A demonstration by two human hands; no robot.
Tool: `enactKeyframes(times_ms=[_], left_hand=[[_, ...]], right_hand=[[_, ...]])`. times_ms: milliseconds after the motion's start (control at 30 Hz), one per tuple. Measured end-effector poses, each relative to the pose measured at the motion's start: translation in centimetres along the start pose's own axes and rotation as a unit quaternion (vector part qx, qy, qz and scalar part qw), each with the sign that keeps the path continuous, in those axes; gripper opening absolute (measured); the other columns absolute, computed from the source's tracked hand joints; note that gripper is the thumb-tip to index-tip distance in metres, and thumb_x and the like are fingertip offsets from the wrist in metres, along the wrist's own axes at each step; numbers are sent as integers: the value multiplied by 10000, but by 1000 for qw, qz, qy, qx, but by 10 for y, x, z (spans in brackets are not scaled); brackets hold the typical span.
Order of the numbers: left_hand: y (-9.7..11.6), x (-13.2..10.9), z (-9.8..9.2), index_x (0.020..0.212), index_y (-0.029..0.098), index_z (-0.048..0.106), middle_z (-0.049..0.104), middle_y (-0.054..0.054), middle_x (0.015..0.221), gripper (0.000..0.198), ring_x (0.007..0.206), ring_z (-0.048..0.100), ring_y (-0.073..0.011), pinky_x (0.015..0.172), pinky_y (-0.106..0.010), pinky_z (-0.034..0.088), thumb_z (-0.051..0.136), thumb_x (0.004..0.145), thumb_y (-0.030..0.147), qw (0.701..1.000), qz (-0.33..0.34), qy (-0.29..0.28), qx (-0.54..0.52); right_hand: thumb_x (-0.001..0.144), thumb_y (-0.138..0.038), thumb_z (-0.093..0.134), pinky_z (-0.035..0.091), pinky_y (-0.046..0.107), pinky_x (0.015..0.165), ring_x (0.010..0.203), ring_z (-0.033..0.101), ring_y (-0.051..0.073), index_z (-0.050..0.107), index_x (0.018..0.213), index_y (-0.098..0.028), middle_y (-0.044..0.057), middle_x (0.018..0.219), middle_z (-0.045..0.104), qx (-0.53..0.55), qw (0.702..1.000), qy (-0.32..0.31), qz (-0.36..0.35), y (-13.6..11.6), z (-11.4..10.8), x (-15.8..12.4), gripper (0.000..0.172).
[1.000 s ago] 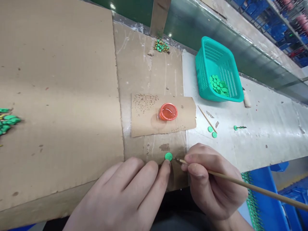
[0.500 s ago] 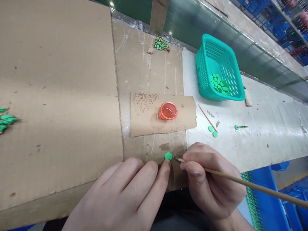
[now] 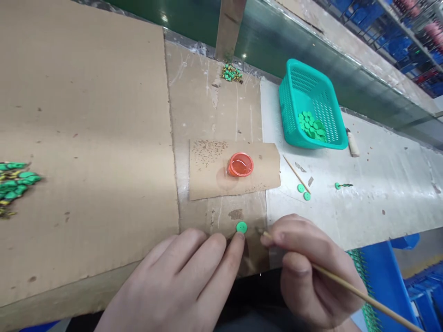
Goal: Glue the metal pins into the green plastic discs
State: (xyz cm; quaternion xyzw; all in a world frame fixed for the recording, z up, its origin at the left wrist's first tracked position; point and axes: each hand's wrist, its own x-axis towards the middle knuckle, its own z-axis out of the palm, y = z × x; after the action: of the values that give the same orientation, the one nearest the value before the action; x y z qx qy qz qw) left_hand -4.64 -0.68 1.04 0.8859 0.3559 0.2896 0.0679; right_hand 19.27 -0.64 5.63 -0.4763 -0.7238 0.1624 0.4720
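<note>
One green disc [image 3: 241, 227] between both hands [image 3: 173, 288] [image 3: 311, 272]

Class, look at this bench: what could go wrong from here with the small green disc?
The green disc touches only a fingertip of the left hand, so it might slide. The wooden stick in the right hand could nudge it. A bump might spill the open orange cup.

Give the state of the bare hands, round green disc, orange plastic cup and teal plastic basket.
Left hand, fingertip on disc's edge
Right hand, pinching thin wooden stick
Round green disc, flat on cardboard
Orange plastic cup, upright, holding liquid
Teal plastic basket, upright, holding green discs
</note>
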Motion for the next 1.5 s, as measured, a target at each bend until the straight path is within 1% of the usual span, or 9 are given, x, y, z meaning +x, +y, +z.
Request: enactKeyframes(times_ms=[133,233,533,700,867,1000,1233,1367,1500], left_hand=[[-3,12,-8,1431,143,750,777,-72,1090,389,965,644,-270,853,-442,493,551,1109,50,1000,1,4,3],[-5,20,-13,1417,117,746,782,-81,1123,358,1014,670,-269,865,-427,514,555,1122,50,1000,1,1,-21],[-3,21,-33,1452,245,758,836,-30,1121,360,943,796,-167,849,-270,652,563,1176,120,987,-86,1,-133],[-3,11,-43,1183,292,866,887,21,963,172,733,838,-161,650,-209,698,888,1069,420,901,-337,64,-265],[-5,33,-49,986,247,928,891,-68,824,462,677,873,-226,639,-259,745,956,941,706,793,-430,57,-428],[-2,49,-48,960,206,928,866,-107,775,546,652,837,-211,622,-238,723,1057,801,712,760,-473,37,-443],[2,56,-46,884,252,899,838,-40,736,422,571,762,-160,534,-188,639,978,894,666,837,-417,29,-354],[-6,56,-45,974,308,875,889,19,915,209,730,836,-157,713,-214,689,809,1090,470,966,-214,26,-142],[-13,57,-42,1084,290,798,879,43,968,152,840,855,-137,914,-212,685,710,1181,366,997,-71,8,-32]], right_hand=[[1157,-113,632,756,375,914,1063,891,231,787,1429,-258,76,1242,907,8,993,-79,93,4,-6,0,345],[1081,-17,647,729,414,1013,1173,863,240,770,1290,-254,69,1292,903,3,987,-151,59,6,-6,12,339],[991,22,643,654,405,881,1011,789,240,667,1098,-270,31,1061,857,-6,988,-151,42,8,5,16,312],[1055,-92,713,632,396,824,927,743,247,649,1091,-262,47,1006,811,-44,992,-104,55,5,9,2,186],[1056,-6,587,691,419,990,1157,802,252,694,1313,-257,75,1237,847,47,994,-66,68,4,-3,-9,375],[1135,-52,545,701,341,1007,1153,841,196,720,1424,-283,43,1254,865,104,988,-68,87,5,-25,-9,409],[1174,-93,546,690,292,877,946,820,158,667,1371,-284,5,1079,820,63,996,-41,48,13,-43,2,301],[1155,-87,576,656,323,766,819,739,168,527,1295,-285,-7,1008,704,-5,1000,-4,-10,21,-37,5,248],[1162,-97,583,668,336,721,765,758,180,468,1274,-295,-33,943,650,-2,999,9,-32,25,-27,-1,255]])
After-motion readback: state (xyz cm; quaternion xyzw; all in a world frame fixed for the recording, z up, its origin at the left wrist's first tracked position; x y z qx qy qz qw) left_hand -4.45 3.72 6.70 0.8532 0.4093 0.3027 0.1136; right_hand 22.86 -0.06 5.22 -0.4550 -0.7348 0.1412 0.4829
